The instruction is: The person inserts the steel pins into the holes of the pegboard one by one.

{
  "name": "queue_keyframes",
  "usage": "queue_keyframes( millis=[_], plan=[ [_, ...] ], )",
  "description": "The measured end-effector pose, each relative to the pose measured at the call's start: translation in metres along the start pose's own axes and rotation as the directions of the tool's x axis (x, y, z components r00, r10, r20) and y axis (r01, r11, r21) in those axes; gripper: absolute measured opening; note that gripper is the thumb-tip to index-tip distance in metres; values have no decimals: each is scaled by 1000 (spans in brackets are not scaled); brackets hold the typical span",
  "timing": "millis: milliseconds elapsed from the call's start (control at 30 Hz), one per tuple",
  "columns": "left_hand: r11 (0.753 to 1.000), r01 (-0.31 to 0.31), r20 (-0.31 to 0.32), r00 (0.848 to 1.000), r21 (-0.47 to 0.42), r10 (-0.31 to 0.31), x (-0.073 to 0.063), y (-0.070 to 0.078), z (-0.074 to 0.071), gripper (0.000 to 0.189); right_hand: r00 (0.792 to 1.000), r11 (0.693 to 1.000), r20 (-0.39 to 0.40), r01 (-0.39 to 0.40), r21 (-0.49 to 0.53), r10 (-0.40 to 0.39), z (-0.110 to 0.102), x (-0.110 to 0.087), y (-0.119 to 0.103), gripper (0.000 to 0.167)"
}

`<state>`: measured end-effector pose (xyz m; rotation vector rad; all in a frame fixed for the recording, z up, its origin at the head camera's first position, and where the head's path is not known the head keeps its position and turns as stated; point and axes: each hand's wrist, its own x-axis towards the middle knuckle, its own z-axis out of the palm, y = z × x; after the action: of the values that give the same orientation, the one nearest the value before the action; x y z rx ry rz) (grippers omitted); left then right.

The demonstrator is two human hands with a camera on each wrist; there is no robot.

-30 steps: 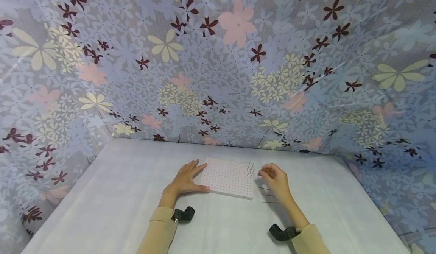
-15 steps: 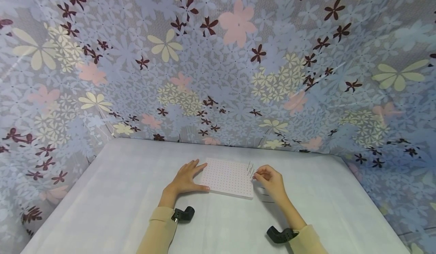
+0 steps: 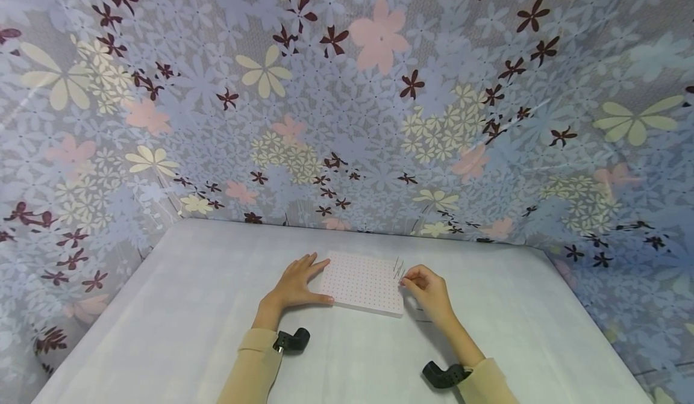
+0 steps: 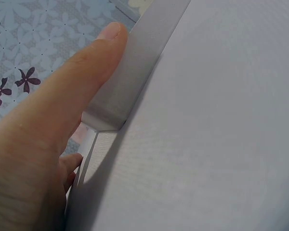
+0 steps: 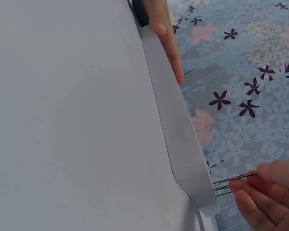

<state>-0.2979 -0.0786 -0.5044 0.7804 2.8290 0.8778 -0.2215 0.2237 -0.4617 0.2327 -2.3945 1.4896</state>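
Note:
A white board (image 3: 358, 286) with a grid of small reddish dots lies flat on the table. My left hand (image 3: 293, 288) rests at its left end, thumb and forefinger spread; in the left wrist view the straight thumb (image 4: 86, 72) lies along the board's side. Several thin metal rods (image 3: 397, 268) stand upright near the far right corner. My right hand (image 3: 432, 295) is at the board's right edge, its thumb and fingertips pinching a thin metal rod (image 5: 241, 177). In the right wrist view that rod overlaps the standing ones, and its lower end is hard to make out.
A few more thin rods (image 3: 424, 321) lie on the white tabletop (image 3: 347, 356), right of the board and partly behind my right hand. A flowered cloth (image 3: 347, 121) hangs behind the table and along both sides. Each wrist wears a black camera mount (image 3: 444, 375).
My right hand has moved left to the board's right edge with the rod, now covering more of the rods lying on the table. The left hand and the board have stayed put.

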Motion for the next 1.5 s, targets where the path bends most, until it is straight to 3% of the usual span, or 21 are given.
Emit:
queue_keyframes(
  millis=[200,467,633,833,1100,1333,1500],
  plan=[
    [1000,-8,4,1000,-7,8,0,-1,-1,94,999,998,16,30,-53,-29,1,-2,-10,5],
    [1000,-14,4,1000,-12,14,-1,-1,-1,94,995,992,-17,93,-86,-95,0,-1,-7,4],
    [1000,-13,5,1000,-14,13,-1,1,-2,93,996,993,-48,75,-93,-79,1,2,8,4],
    [1000,-6,8,1000,-13,6,-1,2,-3,93,999,990,-9,41,-134,-42,4,4,29,5],
    [1000,-5,7,1000,-24,5,-2,2,-3,93,998,981,-41,29,-192,-37,7,3,37,10],
    [1000,-14,3,1000,-15,14,-1,1,-2,93,1000,975,-19,-8,-223,4,10,3,42,13],
    [1000,-10,2,1000,-10,10,-1,1,-1,93,1000,972,-7,9,-237,-10,9,4,42,10]
  ],
)
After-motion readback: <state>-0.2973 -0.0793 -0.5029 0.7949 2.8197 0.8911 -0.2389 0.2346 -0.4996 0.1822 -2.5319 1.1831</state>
